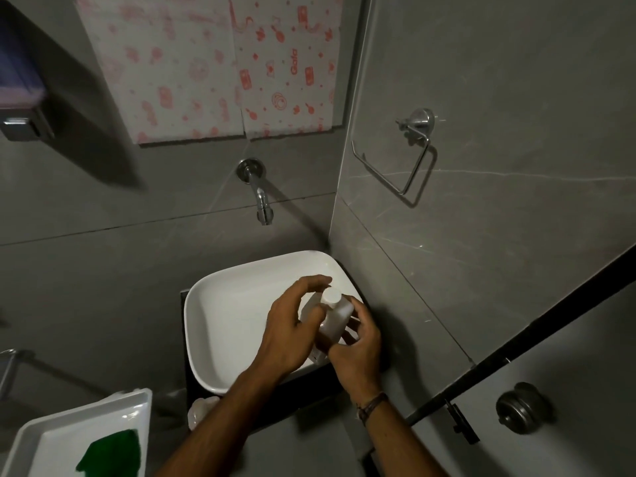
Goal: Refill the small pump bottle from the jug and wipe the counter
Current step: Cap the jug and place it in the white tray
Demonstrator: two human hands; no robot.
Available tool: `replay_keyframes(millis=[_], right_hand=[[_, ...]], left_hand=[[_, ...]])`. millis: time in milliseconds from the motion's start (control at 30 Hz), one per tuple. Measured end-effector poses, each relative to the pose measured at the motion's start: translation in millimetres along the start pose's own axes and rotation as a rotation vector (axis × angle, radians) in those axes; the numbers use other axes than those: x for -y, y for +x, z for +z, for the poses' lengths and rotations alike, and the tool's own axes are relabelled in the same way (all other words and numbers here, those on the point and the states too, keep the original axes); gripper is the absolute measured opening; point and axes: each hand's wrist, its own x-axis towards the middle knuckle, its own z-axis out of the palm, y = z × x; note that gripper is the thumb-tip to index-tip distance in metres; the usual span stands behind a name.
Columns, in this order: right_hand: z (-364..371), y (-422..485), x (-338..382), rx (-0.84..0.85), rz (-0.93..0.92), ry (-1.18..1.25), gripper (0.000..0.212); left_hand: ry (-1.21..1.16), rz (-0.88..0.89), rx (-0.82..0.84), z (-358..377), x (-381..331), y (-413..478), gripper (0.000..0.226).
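A translucent white jug (335, 316) with a round white cap (332, 297) is held tilted over the right side of the white basin (220, 304). My right hand (358, 349) wraps around the jug's body from the right. My left hand (289, 328) grips its upper left side, fingers curled over toward the cap. The cap is on. A pale translucent object (203, 409), perhaps the small bottle, stands on the dark counter (309, 404) in front of the basin, partly hidden by my left forearm. A green cloth (110, 454) lies in a white tray (51, 432) at the lower left.
A chrome wall tap (261, 197) juts out above the basin. A metal ring holder (409, 156) hangs on the right wall. A dispenser (20, 94) is mounted at the upper left. A dark door edge with a round knob (521, 411) stands at the right.
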Motion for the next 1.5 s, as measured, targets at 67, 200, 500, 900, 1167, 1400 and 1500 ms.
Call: replay_keyframes(millis=[67,200,500,900,1167,1400,1500], right_hand=[[0.6,4.1,2.0,0.044,0.001,0.002,0.076],[11.8,9.2,15.1,0.150,-0.059,0.007,0.078],[114.8,-13.0,34.8,0.329,-0.183,-0.096,0.069],[340.0,-148.6,0.5,0.621,-0.048,-0.241,0.069],[450.1,-232.4,-108.7,0.750,0.199,-0.347,0.068],[498.1,-271.4,-198.5,0.759,0.344,-0.429,0.068],[510.3,-278.8,-220.7,0.767,0.370,-0.490,0.066]], left_hand=[[-0.040,-0.082,0.055,-10.1,4.8,3.4,0.052],[-0.057,-0.255,0.255,-47.0,19.6,5.4,0.080],[-0.134,-0.253,-0.008,-158.1,63.4,-42.5,0.074],[-0.085,-0.467,-0.277,-356.0,174.4,-177.1,0.071],[-0.032,-0.700,-0.288,-417.5,298.3,-270.9,0.065],[-0.011,-0.778,-0.298,-425.6,385.4,-314.7,0.061],[-0.015,-0.810,-0.319,-426.4,403.2,-321.8,0.058]])
